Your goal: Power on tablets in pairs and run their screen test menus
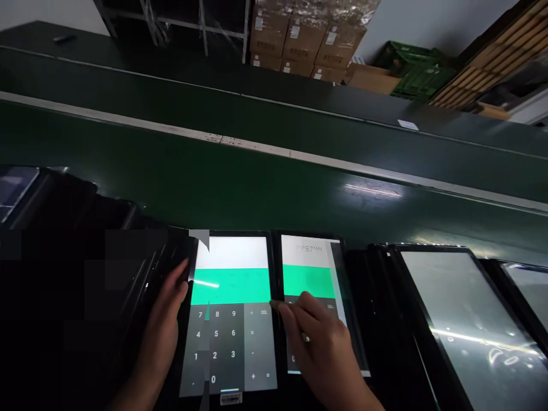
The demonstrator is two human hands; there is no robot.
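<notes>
Calculator tablet (229, 337) between open left hand (163, 319) and right hand (323, 342), fingertips pinched together, contents unclear.

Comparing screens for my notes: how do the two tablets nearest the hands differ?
The left tablet has a blank white strip; the right tablet has characters in its. The left tablet's keypad is in view; the right hand hides most of the right tablet's. Both are lit, with a green band.

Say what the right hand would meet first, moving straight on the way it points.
The right hand would likely first meet the left calculator tablet, at its edge near DEL; contact and depth are unclear.
</notes>
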